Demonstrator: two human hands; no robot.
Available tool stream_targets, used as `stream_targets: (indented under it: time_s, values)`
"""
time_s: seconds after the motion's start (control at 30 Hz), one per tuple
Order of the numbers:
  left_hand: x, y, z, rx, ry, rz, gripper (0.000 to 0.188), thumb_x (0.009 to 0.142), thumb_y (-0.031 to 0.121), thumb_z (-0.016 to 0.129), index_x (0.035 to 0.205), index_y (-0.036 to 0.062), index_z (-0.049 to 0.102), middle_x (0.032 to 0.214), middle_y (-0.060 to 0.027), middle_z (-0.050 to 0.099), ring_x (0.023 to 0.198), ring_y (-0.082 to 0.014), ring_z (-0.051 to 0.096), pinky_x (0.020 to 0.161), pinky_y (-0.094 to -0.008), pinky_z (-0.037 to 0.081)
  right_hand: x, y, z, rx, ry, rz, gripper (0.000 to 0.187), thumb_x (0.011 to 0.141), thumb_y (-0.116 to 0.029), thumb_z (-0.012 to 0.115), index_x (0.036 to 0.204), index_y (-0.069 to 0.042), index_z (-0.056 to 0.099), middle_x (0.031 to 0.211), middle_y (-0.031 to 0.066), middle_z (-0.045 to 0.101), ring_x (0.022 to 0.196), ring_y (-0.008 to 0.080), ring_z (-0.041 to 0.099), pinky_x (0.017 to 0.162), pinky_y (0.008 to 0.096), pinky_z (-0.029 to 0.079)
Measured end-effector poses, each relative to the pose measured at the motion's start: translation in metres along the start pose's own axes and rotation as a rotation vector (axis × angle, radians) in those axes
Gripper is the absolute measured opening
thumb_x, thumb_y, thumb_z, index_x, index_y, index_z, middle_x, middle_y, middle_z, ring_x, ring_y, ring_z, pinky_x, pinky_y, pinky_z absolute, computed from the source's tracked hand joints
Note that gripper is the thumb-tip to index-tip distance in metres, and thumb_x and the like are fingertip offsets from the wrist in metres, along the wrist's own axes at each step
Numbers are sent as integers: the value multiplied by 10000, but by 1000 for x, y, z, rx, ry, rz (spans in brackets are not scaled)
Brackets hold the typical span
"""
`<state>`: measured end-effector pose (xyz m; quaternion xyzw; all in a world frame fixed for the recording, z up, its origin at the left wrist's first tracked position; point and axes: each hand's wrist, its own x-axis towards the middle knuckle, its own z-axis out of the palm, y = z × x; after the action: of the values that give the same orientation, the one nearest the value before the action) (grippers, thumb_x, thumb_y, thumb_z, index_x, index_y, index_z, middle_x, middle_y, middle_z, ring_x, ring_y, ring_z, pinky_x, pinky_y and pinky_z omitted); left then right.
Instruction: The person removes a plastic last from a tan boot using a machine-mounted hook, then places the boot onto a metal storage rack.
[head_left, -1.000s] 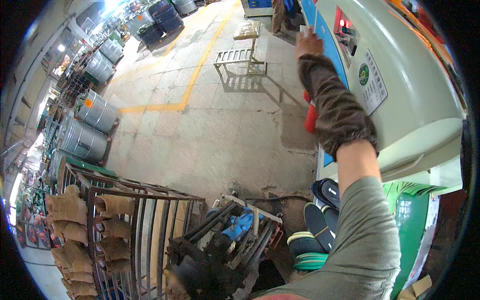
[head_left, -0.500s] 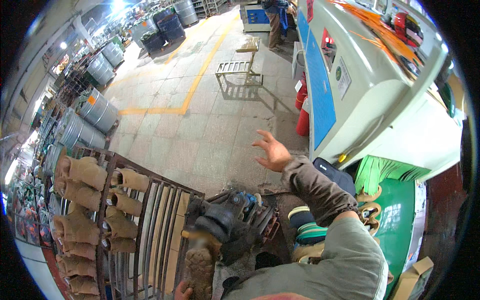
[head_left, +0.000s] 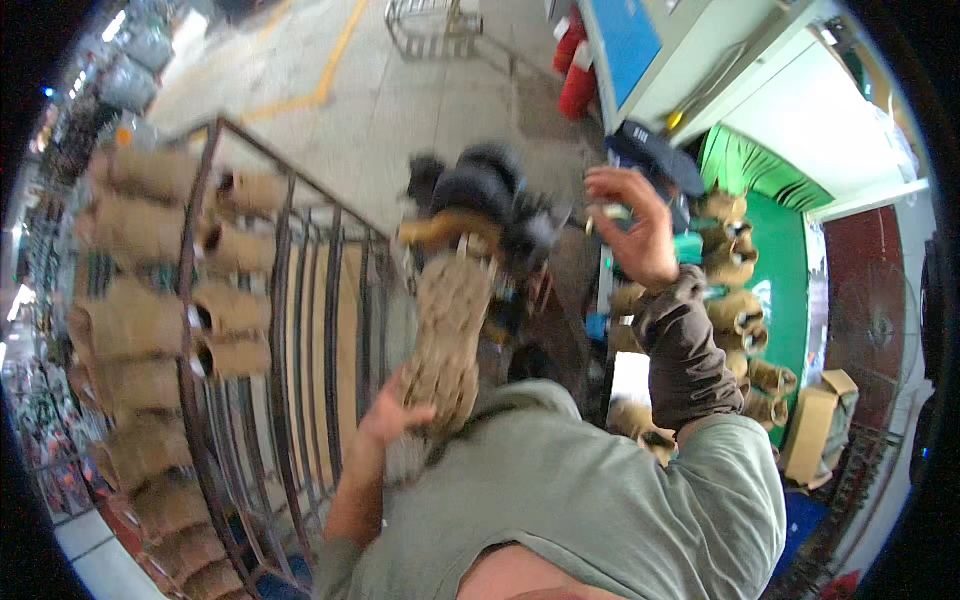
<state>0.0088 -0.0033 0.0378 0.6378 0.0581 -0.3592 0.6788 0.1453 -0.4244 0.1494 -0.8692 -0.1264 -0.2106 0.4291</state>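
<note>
A tan boot (head_left: 447,335) is in my left hand (head_left: 395,412), its treaded sole turned up toward me. My fingers close on the end nearest my body, while the far end lies against or very near a machine with black rounded wheels (head_left: 480,185). An orange-brown part (head_left: 455,228) of the machine sits just beyond the boot's far end; blur hides whether they touch. Out to the right, my right hand (head_left: 638,228) is raised with nothing in it, fingers apart and slightly bent. It hovers near a dark blue bag-like item (head_left: 655,160).
On the left stands a metal rack (head_left: 285,330) with several tan boots (head_left: 135,310). More tan boots (head_left: 740,320) line a green panel (head_left: 785,285) at right, near an open cardboard box (head_left: 815,430). Red fire extinguishers (head_left: 577,85) stand by the pale cabinet; a metal-framed stool (head_left: 435,25) is farther off.
My view has tipped down toward my body. The boot and my left hand show more fully now, and the boot appears farther forward. My right hand has drawn back and to the right, still empty.
</note>
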Motion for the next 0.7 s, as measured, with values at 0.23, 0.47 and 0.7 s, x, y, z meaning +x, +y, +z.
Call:
stream_targets:
  time_s: [0.23, 0.47, 0.7]
  values:
    - [8, -5, 13, -157, -125, 165, 768, 836, 90, 782, 1445, 5, 322, 1334, -123, 545, 1197, -225, 547, 1047, -382, 439, -52, -138, 110, -164, 174, 80, 252, 803, -57, 722, 1050, -20, 688, 1095, 118, 680, 972, 236, 681, 868, 332, 536]
    - [19, -17, 32, -310, -170, 234, 744, 817, 72, 785, 1403, 17, 331, 1284, -128, 562, 1138, -225, 580, 969, -368, 497, -24, -112, 207, -450, -50, -45, 252, 844, -265, 700, 1000, -66, 698, 1015, 134, 672, 1015, 346, 619, 925, 423, 472]
    - [18, -22, 32, -302, -143, 234, 727, 815, 92, 795, 1394, 8, 365, 1262, -123, 580, 1115, -209, 588, 970, -358, 490, -36, -113, 210, -632, 99, -2, 311, 817, -269, 659, 1054, -72, 696, 1098, 140, 673, 1071, 338, 598, 953, 430, 433]
